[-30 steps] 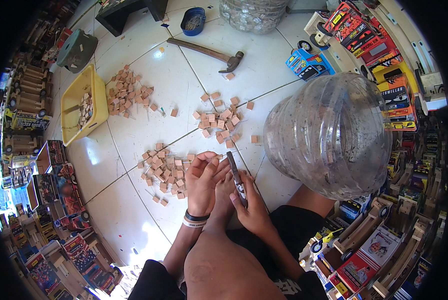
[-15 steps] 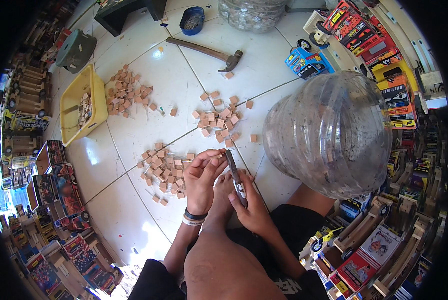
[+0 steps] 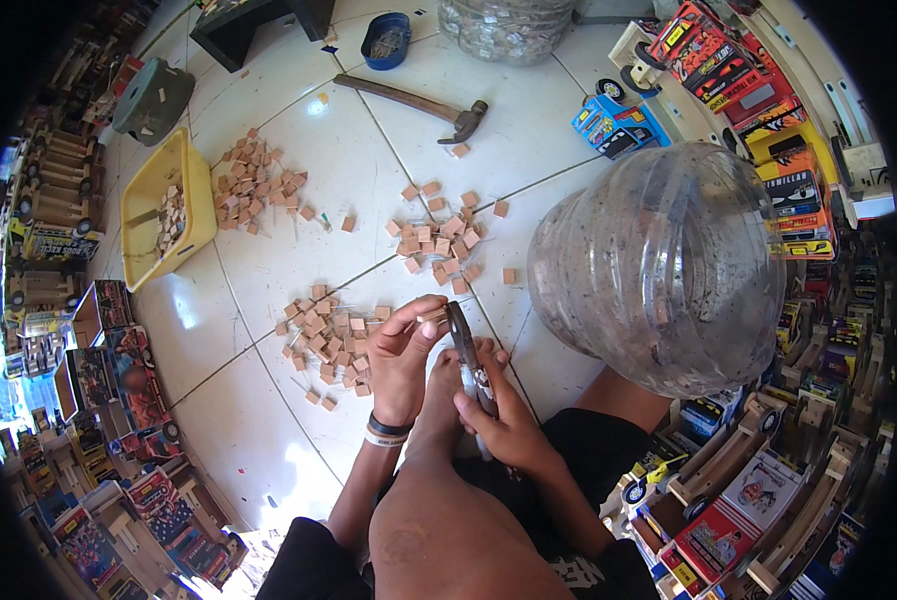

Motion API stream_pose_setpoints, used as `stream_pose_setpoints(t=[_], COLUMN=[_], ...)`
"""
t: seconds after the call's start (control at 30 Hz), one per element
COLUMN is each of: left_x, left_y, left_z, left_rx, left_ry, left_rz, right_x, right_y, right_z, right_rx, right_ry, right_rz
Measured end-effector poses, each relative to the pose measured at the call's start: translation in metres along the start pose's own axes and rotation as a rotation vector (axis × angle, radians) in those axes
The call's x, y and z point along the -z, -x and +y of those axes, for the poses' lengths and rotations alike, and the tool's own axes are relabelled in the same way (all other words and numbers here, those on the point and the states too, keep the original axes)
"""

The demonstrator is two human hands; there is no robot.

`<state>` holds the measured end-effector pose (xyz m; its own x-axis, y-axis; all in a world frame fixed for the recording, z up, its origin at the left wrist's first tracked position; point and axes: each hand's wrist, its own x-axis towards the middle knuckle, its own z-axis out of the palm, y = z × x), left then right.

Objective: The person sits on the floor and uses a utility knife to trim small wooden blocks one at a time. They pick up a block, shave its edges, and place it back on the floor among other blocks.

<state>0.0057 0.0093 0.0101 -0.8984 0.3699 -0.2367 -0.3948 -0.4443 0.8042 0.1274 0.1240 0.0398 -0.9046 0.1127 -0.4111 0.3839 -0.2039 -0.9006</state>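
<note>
Between thumb and fingertips, my left hand (image 3: 401, 362) pinches a small wooden block (image 3: 435, 315). My right hand (image 3: 509, 425) is closed round the handles of a pair of dark pliers (image 3: 458, 328), whose jaws sit right beside the block. Whether the jaws touch it or grip a thin pin there is too small to tell. On the tiles left of my left hand lies a pile of similar wooden blocks (image 3: 331, 345) with thin pins or nails sticking out. A second block pile (image 3: 439, 240) lies just ahead of my hands. My bare foot (image 3: 445, 372) is under them.
A large clear plastic container (image 3: 659, 270) stands at right. Farther off are a hammer (image 3: 409, 98), a blue tub of nails (image 3: 386, 42), a yellow basin (image 3: 169, 215) and another block pile (image 3: 257, 182). Wooden toy trucks (image 3: 729, 530) crowd both sides.
The pliers' handles have spread apart slightly in my right hand and the jaws have tipped a little left. The block now shows more plainly in my left fingers.
</note>
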Motion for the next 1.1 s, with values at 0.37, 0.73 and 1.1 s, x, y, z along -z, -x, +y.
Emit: stream_pose_setpoints(t=[0.37,0.73,1.1], left_x=[0.014,0.019,0.016], left_y=[0.007,-0.001,0.003], left_z=[-0.012,0.037,0.037], left_rx=[-0.441,0.085,0.176], left_ry=[-0.63,-0.411,-0.356], left_rz=[0.142,0.116,0.06], right_x=[-0.018,0.018,0.02], right_y=[-0.002,0.001,0.005], right_z=[0.016,0.017,0.009], right_rx=[0.052,0.249,0.181], right_ry=[0.659,0.561,0.398], right_rz=[0.224,0.2,0.026])
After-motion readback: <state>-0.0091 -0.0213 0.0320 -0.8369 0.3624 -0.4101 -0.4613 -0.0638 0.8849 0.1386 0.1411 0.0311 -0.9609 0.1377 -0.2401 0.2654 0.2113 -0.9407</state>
